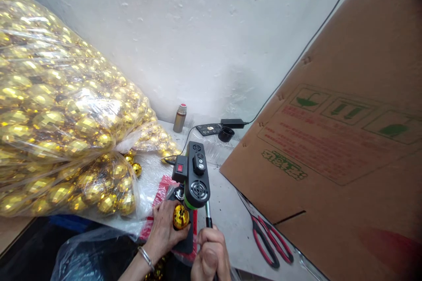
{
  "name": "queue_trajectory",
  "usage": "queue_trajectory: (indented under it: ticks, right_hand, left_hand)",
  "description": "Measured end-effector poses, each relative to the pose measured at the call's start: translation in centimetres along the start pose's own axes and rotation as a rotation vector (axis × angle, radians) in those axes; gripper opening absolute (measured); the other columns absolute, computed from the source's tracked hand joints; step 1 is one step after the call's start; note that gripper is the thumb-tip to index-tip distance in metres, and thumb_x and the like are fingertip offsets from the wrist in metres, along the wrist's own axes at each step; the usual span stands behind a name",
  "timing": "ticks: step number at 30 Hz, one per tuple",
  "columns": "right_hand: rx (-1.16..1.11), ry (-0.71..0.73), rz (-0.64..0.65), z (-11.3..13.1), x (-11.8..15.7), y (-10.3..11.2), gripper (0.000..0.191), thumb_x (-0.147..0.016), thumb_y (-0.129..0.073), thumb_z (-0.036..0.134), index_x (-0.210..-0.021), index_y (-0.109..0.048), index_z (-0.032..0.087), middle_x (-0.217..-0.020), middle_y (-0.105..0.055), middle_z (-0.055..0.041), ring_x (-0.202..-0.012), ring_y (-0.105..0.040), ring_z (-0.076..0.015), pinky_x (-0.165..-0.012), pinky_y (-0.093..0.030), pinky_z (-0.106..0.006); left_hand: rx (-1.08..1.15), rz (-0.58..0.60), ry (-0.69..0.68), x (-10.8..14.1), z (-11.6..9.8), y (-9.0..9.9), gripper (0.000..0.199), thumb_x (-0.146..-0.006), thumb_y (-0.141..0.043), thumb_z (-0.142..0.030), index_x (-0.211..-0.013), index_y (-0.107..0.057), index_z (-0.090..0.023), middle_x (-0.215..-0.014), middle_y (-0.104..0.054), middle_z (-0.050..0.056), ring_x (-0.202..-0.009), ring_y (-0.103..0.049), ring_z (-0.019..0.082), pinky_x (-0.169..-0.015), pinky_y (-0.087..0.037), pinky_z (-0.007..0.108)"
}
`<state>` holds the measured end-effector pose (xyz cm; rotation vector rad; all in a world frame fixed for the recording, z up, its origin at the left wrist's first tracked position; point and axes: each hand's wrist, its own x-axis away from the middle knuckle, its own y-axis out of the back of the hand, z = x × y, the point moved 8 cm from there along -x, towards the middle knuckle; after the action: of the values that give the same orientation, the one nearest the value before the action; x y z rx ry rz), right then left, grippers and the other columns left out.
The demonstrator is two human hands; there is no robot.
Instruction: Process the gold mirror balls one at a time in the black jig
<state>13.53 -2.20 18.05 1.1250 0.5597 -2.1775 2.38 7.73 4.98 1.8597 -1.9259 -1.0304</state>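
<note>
A small black bench drill press (198,167) with a red switch stands on the table. My left hand (162,227), with a silver bangle at the wrist, is closed around a shiny gold faceted ball (181,217). It keeps the ball on the press's base, just below the head; a small dark spot shows on top of the ball. Wrapped in my right hand (211,252) is the grip of the press's lever (208,213), which points down toward me. The drill tip is hidden under the head.
A big clear bag of gold balls (66,140) fills the left. At right leans a large cardboard box (329,140), with red-handled scissors (270,241) beside it. Behind the press are a metal flask (180,118), a black cup (226,134) and a power adapter (232,123) with cable.
</note>
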Motion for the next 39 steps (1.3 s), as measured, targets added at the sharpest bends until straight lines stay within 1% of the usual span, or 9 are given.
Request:
queue_trajectory:
  ticks: [9,14,18,24,26,28,32,36,39]
  right_hand:
    - [-0.024,-0.024,-0.036,-1.6,2.2,0.0,0.037,-0.102,-0.036,0.019,-0.065,-0.04,0.022,-0.064,-0.046,0.0039,-0.053,-0.042,-0.0106,-0.065,-0.042,-0.029]
    - [-0.07,-0.073,0.002,0.3,-1.1,-0.1,0.039,-0.101,-0.041,0.015,-0.063,-0.043,0.02,-0.062,-0.046,0.0029,-0.052,-0.041,-0.0094,-0.052,-0.033,-0.025]
    - [-0.106,-0.276,0.072,1.2,-4.2,-0.8,0.032,-0.101,-0.047,0.017,-0.069,-0.051,0.019,-0.065,-0.048,0.0021,-0.055,-0.044,-0.0098,-0.051,-0.03,-0.026]
    - [-0.128,-0.249,0.084,2.2,-3.9,-1.0,0.032,-0.101,-0.045,0.013,-0.07,-0.048,0.02,-0.068,-0.05,0.0017,-0.061,-0.048,-0.0107,-0.058,-0.035,-0.026]
    - [-0.111,-0.264,0.08,1.8,-3.1,-1.0,0.032,-0.101,-0.044,0.012,-0.07,-0.048,0.02,-0.069,-0.05,0.0017,-0.061,-0.047,-0.0104,-0.059,-0.035,-0.026]
    - [-0.112,-0.262,0.081,1.6,-2.6,-1.0,0.033,-0.101,-0.044,0.011,-0.069,-0.047,0.02,-0.07,-0.05,0.0016,-0.062,-0.047,-0.0105,-0.059,-0.035,-0.026]
    - [-0.156,-0.204,0.094,1.7,-2.4,-1.0,0.032,-0.099,-0.045,0.007,-0.07,-0.047,0.02,-0.07,-0.05,0.0012,-0.065,-0.048,-0.0114,-0.062,-0.037,-0.026]
    - [-0.152,-0.2,0.119,1.5,-2.2,-1.0,0.031,-0.1,-0.043,0.006,-0.072,-0.047,0.02,-0.072,-0.051,0.0011,-0.065,-0.048,-0.011,-0.062,-0.038,-0.025]
    - [-0.138,-0.202,0.141,1.3,-2.0,-1.0,0.031,-0.099,-0.042,0.006,-0.073,-0.047,0.02,-0.071,-0.05,0.0015,-0.065,-0.048,-0.011,-0.062,-0.038,-0.025]
  left_hand:
    - [0.005,0.011,0.027,-0.1,0.2,-0.5,0.043,-0.066,-0.076,-0.026,-0.107,-0.066,-0.02,-0.103,-0.072,0.011,-0.103,-0.066,0.037,-0.092,-0.046,0.054]
    - [0.006,0.02,0.025,-0.6,-0.1,-0.1,0.044,-0.066,-0.078,-0.027,-0.108,-0.066,-0.02,-0.105,-0.072,0.011,-0.104,-0.066,0.037,-0.094,-0.047,0.055]
    - [-0.003,0.017,-0.014,0.7,0.2,-0.1,0.047,-0.071,-0.077,-0.027,-0.115,-0.065,-0.019,-0.109,-0.072,0.011,-0.107,-0.066,0.036,-0.096,-0.048,0.056]
    - [-0.132,-0.037,-0.272,4.8,1.8,1.1,0.097,-0.071,-0.082,-0.056,-0.15,-0.039,-0.019,-0.138,-0.062,0.019,-0.124,-0.058,0.039,-0.1,-0.05,0.053]
    - [-0.244,-0.085,-0.285,3.2,2.3,3.3,0.087,-0.085,-0.067,-0.057,-0.154,-0.031,-0.018,-0.145,-0.057,0.019,-0.129,-0.056,0.037,-0.104,-0.048,0.051]
    - [-0.402,-0.126,-0.211,-0.5,2.9,6.4,0.055,-0.1,-0.047,-0.04,-0.15,-0.039,-0.017,-0.142,-0.059,0.017,-0.13,-0.055,0.032,-0.108,-0.044,0.049]
    - [-0.718,-0.009,0.052,-8.7,5.2,11.3,0.038,-0.094,-0.04,-0.015,-0.123,-0.062,-0.008,-0.118,-0.069,0.024,-0.114,-0.063,0.036,-0.098,-0.045,0.05]
    - [-0.732,0.063,0.069,-11.6,6.4,12.1,0.021,-0.079,-0.054,-0.007,-0.093,-0.07,-0.011,-0.089,-0.073,0.02,-0.096,-0.068,0.036,-0.094,-0.044,0.05]
    - [-0.692,0.078,0.07,-11.3,6.5,11.6,0.023,-0.08,-0.058,-0.01,-0.1,-0.068,-0.013,-0.089,-0.073,0.017,-0.094,-0.069,0.035,-0.096,-0.044,0.051]
